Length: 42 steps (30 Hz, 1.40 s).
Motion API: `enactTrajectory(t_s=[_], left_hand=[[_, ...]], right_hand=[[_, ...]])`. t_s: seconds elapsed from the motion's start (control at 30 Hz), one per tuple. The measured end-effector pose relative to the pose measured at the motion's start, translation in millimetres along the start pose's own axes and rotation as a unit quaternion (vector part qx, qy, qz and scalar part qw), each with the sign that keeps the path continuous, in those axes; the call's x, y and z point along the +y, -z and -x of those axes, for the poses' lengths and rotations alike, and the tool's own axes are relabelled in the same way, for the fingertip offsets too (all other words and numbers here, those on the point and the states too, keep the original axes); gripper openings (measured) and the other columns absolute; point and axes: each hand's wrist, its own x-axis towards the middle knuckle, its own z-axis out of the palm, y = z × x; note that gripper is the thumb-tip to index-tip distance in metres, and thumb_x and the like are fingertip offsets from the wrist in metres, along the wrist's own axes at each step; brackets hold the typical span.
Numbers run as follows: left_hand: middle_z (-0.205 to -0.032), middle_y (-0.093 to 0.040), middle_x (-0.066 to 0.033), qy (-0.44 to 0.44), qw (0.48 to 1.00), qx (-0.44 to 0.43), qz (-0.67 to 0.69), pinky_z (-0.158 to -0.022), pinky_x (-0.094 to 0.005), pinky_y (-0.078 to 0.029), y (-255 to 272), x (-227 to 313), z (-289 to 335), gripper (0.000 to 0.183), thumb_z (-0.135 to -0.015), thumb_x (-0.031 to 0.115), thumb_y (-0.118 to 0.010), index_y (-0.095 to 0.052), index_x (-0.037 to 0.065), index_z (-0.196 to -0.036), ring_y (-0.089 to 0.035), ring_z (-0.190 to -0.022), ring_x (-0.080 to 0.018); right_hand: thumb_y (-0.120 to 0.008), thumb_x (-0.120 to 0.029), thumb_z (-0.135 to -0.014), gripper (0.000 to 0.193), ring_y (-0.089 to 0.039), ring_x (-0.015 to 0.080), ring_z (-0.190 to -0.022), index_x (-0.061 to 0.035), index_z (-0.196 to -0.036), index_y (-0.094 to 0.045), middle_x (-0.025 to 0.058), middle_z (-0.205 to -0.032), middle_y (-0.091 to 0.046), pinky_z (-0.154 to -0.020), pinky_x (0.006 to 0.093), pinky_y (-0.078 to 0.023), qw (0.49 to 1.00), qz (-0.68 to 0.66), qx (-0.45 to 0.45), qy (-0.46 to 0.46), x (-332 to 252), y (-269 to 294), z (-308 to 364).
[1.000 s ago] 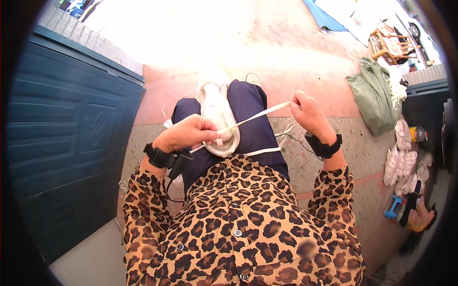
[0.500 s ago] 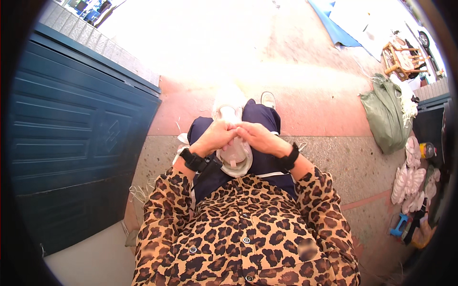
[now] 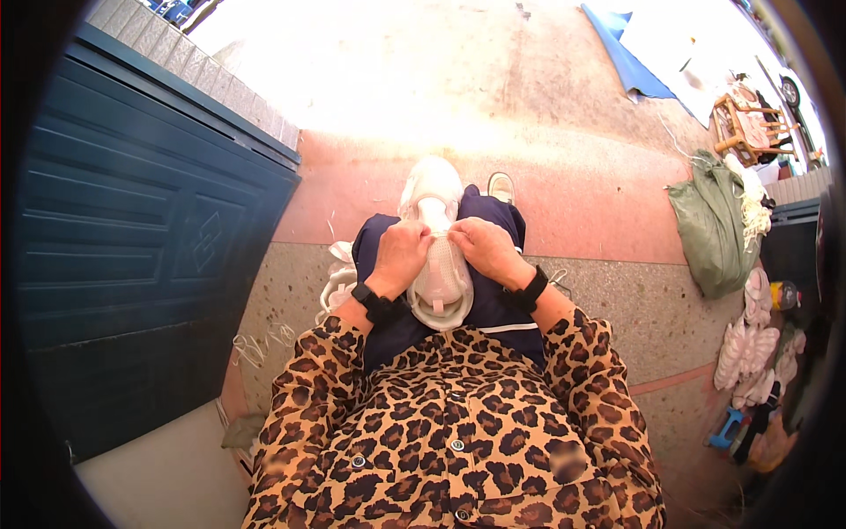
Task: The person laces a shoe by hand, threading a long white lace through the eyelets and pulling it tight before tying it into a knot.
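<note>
A white shoe (image 3: 441,273) rests on my lap between dark blue trouser legs, its heel end toward me and its toe in bright light. My left hand (image 3: 404,256) is closed in a pinch at the left side of the shoe's throat. Opposite it, my right hand (image 3: 486,250) pinches at the right side. A thin pale shoelace seems to run between the fingertips, though glare blurs it. More white shoes (image 3: 338,280) lie beside my left leg, partly hidden by it.
Loose white laces (image 3: 264,342) lie on the floor at left, by a dark blue door (image 3: 132,220). On the right are a green sack (image 3: 712,229), a pile of white shoes (image 3: 749,348), a blue dumbbell-shaped thing (image 3: 726,428) and a wooden chair (image 3: 749,128).
My hands were together over the shoe, fingers touching; they are now slightly apart, one on each side of its throat. The view has shifted a little and the shoe's toe is clearer.
</note>
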Motion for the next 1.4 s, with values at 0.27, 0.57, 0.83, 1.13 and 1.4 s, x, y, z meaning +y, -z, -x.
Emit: enactTrajectory(t_s=[0.27,0.57,0.83,1.13,1.4], left_hand=[[-0.069,-0.064,-0.0151,0.088,0.992,-0.027,0.085,-0.056,-0.0268,-0.047,-1.0,-5.8,-2.5,0.017,-0.072,0.012,-0.066,-0.066,-0.002,-0.081,-0.062,-0.059,-0.0187],[-0.066,-0.065,-0.0107,0.115,0.985,-0.025,0.129,-0.054,-0.0236,-0.046,1.7,-3.8,-1.9,0.018,-0.074,0.013,-0.067,-0.066,-0.004,-0.078,-0.060,-0.057,-0.0111],[-0.080,-0.059,-0.0139,-0.002,0.998,0.010,0.064,-0.063,-0.0305,-0.046,-0.1,-10.3,14.6,0.021,-0.075,0.011,-0.065,-0.059,-0.003,-0.089,-0.058,-0.070,-0.0243],[-0.079,-0.053,-0.0142,-0.230,0.956,-0.048,-0.174,-0.064,-0.0395,-0.044,17.1,-23.4,-2.3,0.005,-0.077,0.007,-0.053,-0.052,0.002,-0.080,-0.053,-0.077,-0.0299],[-0.081,-0.060,-0.0107,0.295,0.827,0.454,0.152,-0.053,-0.0277,-0.048,278.0,-187.5,38.7,0.018,-0.088,0.011,-0.041,-0.055,-0.001,-0.085,-0.060,-0.065,-0.0163]], right_hand=[[-0.048,-0.020,-0.085,0.020,-0.058,0.0320,-0.078,-0.0028,-0.084,-0.058,0.0147,-0.083,-0.059,-0.067,0.0405,-0.045,0.999,0.026,0.021,0.013,-4.4,-7.5,0.2],[-0.048,-0.018,-0.085,0.021,-0.058,0.0353,-0.078,-0.0003,-0.080,-0.059,0.0176,-0.084,-0.059,-0.069,0.0433,-0.045,0.998,0.009,-0.013,-0.062,-9.4,-17.8,-8.9],[-0.052,0.000,-0.073,0.013,-0.053,0.0292,-0.083,-0.0012,-0.084,-0.058,0.0136,-0.080,-0.056,-0.073,0.0379,-0.042,0.993,0.054,0.082,0.070,-18.7,-19.1,0.3],[-0.059,-0.006,-0.074,0.025,-0.058,0.0327,-0.083,-0.0013,-0.097,-0.050,0.0167,-0.086,-0.058,-0.068,0.0391,-0.045,0.996,0.035,0.001,0.083,-15.2,-1.3,-15.5],[-0.064,-0.014,-0.078,0.023,-0.047,0.0034,-0.049,-0.0007,-0.097,-0.063,-0.0020,-0.064,-0.057,-0.042,0.0172,-0.035,0.946,-0.207,-0.050,-0.246,56.0,157.3,75.3]])
